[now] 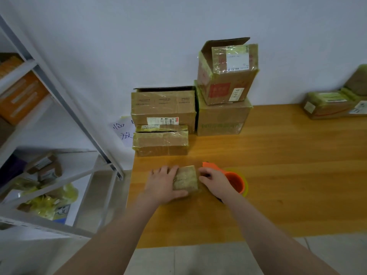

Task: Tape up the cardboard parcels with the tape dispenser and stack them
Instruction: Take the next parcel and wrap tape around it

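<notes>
A small cardboard parcel (186,178) lies on the wooden table (288,165) near its left front. My left hand (162,183) lies over the parcel's left side, fingers on top and thumb along its near edge. My right hand (214,181) grips the orange tape dispenser (232,178), which sits against the parcel's right side with a yellowish tape roll on it. Behind stand taped parcels: a flat one (160,143) on the table, a wider box (162,108) behind it, and a two-box stack (224,118) whose top box (228,74) has an open flap.
More parcels (333,105) sit at the table's far right against the white wall. A grey metal shelf rack (59,120) with boxes and yellow bags stands to the left of the table. A paper note (124,130) hangs on the wall.
</notes>
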